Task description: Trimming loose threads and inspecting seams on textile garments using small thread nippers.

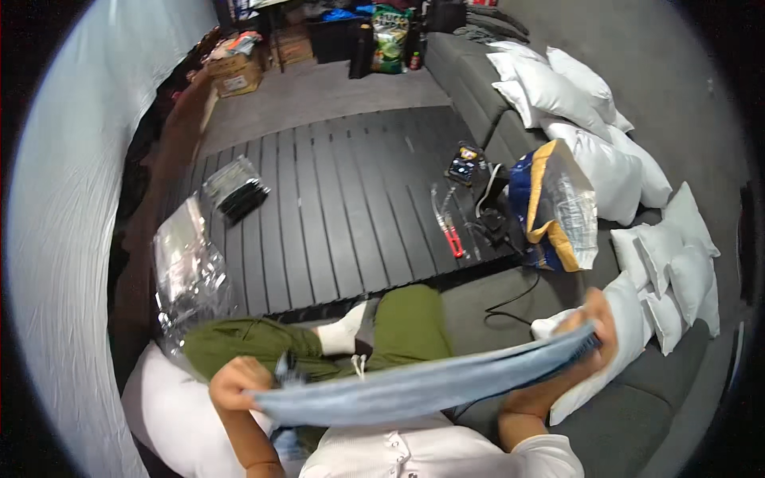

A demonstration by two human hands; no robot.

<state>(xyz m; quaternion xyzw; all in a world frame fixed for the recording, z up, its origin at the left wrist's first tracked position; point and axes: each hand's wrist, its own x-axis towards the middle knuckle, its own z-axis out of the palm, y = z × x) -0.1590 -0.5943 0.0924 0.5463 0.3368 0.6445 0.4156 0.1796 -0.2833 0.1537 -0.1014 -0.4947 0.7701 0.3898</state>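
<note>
Dark grey sofa seating (pixel 470 88) runs along the 1 to 5 o'clock side of the room, with a low black slatted table (pixel 343 199) at centre. All clock positions are taken from the middle of the view.

Containers: an open blue-and-yellow bag with silvery lining (pixel 572 207) stands at 3 o'clock, mouth gaping; its contents cannot be made out. Flat clear plastic packets with dark contents (pixel 237 187) lie on the table near 10 o'clock. Crumpled clear plastic film (pixel 187 259) lies at 9 o'clock. A brown cardboard box (pixel 239 77) sits between 10 and 11 o'clock, coloured items heaped on top. A green printed sack (pixel 390 44) stands upright at 12 o'clock.

Hands: a long strip of light-blue cloth (pixel 430 388) is stretched across the person's front at 6 o'clock, above the lap, rising toward its right end. Left hand (pixel 241 382), between 7 and 8 o'clock, has fingers curled round one end, forearm rising from the lower edge. Right hand (pixel 596 327), at 4 o'clock, grips the opposite end, held higher, elbow bent. White pillows (pixel 669 259) lie beyond it at 3 o'clock.
</note>
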